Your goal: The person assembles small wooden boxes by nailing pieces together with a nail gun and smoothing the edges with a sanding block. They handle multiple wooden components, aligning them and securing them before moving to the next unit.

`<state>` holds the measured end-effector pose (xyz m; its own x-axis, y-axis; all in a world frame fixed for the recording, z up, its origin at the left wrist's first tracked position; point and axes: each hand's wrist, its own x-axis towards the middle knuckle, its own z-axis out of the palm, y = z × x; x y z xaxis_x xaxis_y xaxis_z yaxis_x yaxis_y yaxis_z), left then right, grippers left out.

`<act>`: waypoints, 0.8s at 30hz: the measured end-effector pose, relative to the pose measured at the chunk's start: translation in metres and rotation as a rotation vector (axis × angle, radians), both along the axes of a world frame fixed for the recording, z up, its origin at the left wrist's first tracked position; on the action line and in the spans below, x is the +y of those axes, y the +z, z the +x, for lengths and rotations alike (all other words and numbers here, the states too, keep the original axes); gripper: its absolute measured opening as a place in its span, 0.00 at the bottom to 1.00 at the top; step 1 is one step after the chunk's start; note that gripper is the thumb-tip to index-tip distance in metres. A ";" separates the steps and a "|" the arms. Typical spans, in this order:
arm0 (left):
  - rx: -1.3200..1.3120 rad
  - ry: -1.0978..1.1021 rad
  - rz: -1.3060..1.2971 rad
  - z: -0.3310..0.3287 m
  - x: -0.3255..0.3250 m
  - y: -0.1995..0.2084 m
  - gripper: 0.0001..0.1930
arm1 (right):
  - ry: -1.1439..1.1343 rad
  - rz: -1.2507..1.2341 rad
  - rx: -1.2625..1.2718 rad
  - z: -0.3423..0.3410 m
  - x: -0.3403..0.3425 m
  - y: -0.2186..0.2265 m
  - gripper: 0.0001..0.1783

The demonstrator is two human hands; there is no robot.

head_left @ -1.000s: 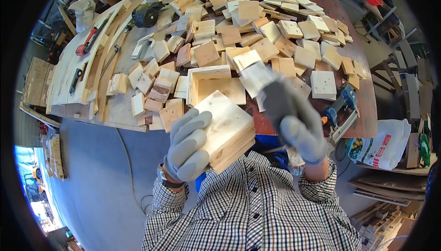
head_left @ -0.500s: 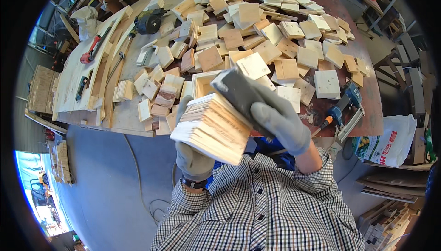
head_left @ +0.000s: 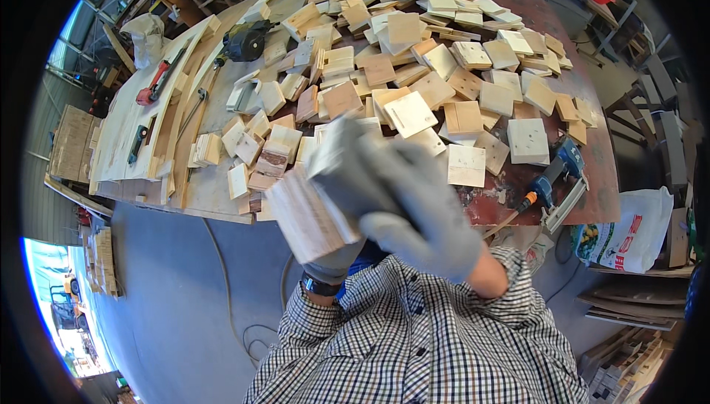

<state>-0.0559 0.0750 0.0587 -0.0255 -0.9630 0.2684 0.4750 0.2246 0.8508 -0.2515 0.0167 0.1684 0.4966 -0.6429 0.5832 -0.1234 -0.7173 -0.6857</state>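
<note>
My left hand (head_left: 334,262), in a grey glove, grips a light wooden block (head_left: 305,215) from below and behind, its fingers mostly hidden. The block is held tilted above the bench's near edge, one grained face toward me. My right hand (head_left: 429,219), also gloved, is wrapped round a dark grey sanding block (head_left: 351,174), smeared by motion. That dark block lies against the wooden block's right upper side. Beyond both hands spreads a heap of square wooden pieces (head_left: 433,87).
The pile covers much of the reddish-brown bench (head_left: 584,200). A blue nail gun (head_left: 551,176) lies at the right edge. On the left are long boards (head_left: 122,145), a red-handled tool (head_left: 151,87) and a dark power tool (head_left: 248,40). A hose (head_left: 222,278) runs over the floor.
The wooden block has turned, so a different, smoother-grained face shows. My right hand and the sanding block have moved left and slightly down, now blurred.
</note>
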 end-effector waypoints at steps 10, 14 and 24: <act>0.752 -0.330 0.276 0.019 0.006 0.025 0.42 | -0.162 -0.164 0.210 0.008 0.013 -0.037 0.37; 0.517 -0.192 0.253 0.025 0.021 -0.009 0.43 | -0.147 -0.192 0.211 0.000 0.010 -0.051 0.38; 0.716 -0.119 0.258 0.019 0.017 0.006 0.47 | -0.305 -0.080 0.105 -0.017 -0.007 -0.023 0.40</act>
